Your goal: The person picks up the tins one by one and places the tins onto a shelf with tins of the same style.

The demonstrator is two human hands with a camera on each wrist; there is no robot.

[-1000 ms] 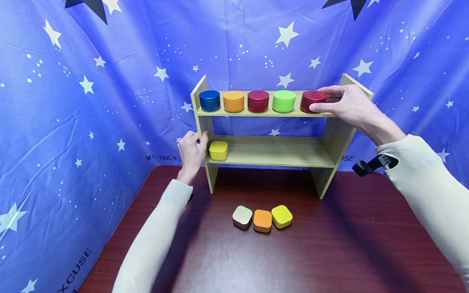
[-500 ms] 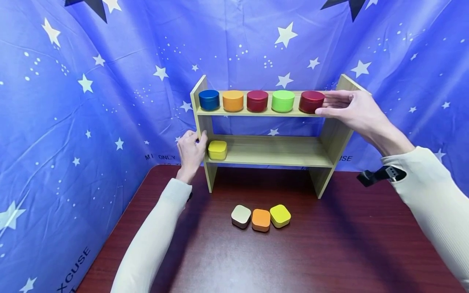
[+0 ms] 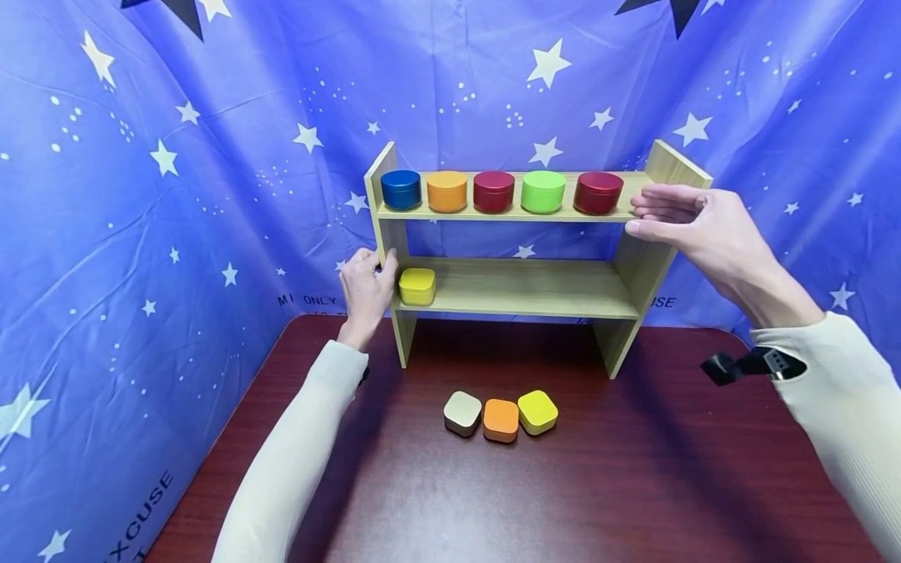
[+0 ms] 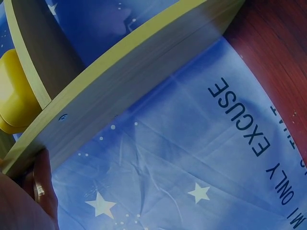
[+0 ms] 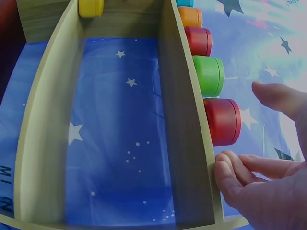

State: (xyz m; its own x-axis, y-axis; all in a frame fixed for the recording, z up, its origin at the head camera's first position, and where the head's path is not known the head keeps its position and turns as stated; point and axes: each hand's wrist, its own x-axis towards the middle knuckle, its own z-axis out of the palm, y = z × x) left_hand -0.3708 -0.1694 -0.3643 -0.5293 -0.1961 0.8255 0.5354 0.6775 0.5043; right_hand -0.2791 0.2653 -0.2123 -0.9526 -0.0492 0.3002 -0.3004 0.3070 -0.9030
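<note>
My left hand [image 3: 367, 291] grips the left side panel of a two-tier wooden shelf [image 3: 535, 289], thumb on the inner side. In the left wrist view, fingers [image 4: 43, 187] lie against the panel's outer face. My right hand [image 3: 711, 231] is held with relaxed fingers at the right end of the upper board, holding nothing. A gap separates it from the nearest round dark red tin [image 3: 598, 193]. Left of that tin stand a green tin [image 3: 543, 191], another red tin [image 3: 494, 191], an orange tin [image 3: 447, 191] and a blue tin [image 3: 401, 190]. A yellow square tin [image 3: 418, 287] sits at the lower board's left end.
On the dark red table [image 3: 394, 485], in front of the shelf, lie a cream square tin [image 3: 462, 413], an orange square tin [image 3: 500, 420] and a yellow square tin [image 3: 538, 412]. A blue star-printed cloth [image 3: 232, 156] hangs behind and to the left.
My right hand has let go of the rightmost red tin and drawn back to the right. That tin stays on the upper board. My left hand keeps its hold on the panel.
</note>
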